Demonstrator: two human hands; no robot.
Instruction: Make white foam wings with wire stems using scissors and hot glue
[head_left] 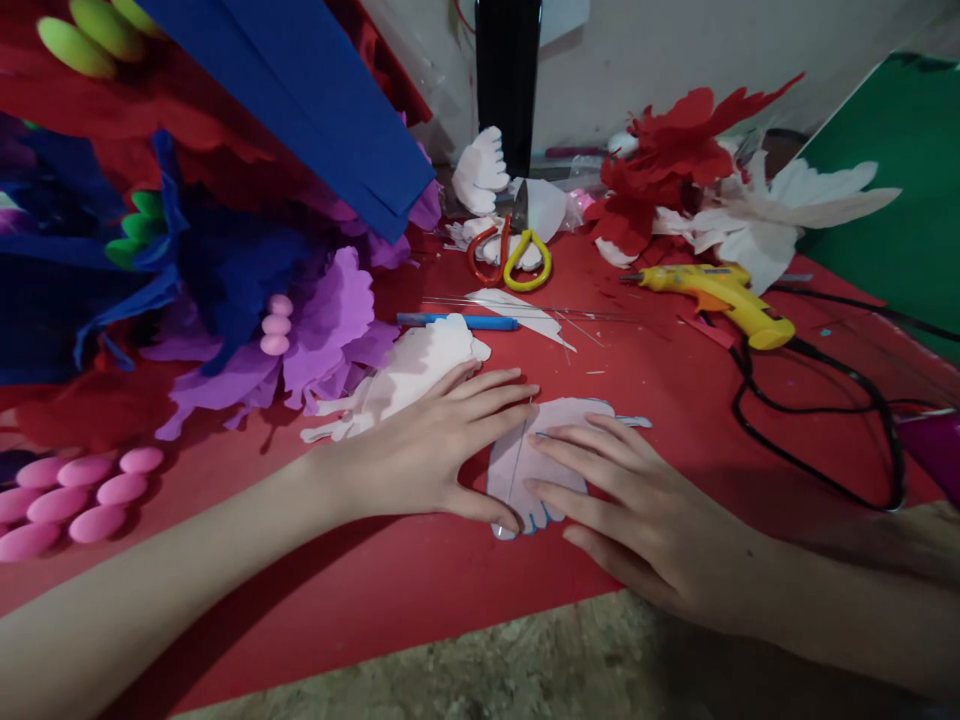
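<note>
Left hand (pixel 420 450), centre: back surface showing, slender, with long tapering fingers (pixel 487 385) and short, plain nails. Left forearm (pixel 187 570), near left: bare up to the frame edge, smooth, looking broader toward the near corner through lens distortion. Right hand (pixel 637 510), right of centre: back surface likewise showing, with narrow digits, faint knuckle ridges and short nails catching a little light. Right forearm (pixel 847 610), near right: bare, dimmer than the left one, partly in shadow toward the frame edge. Both wrists uncovered.
</note>
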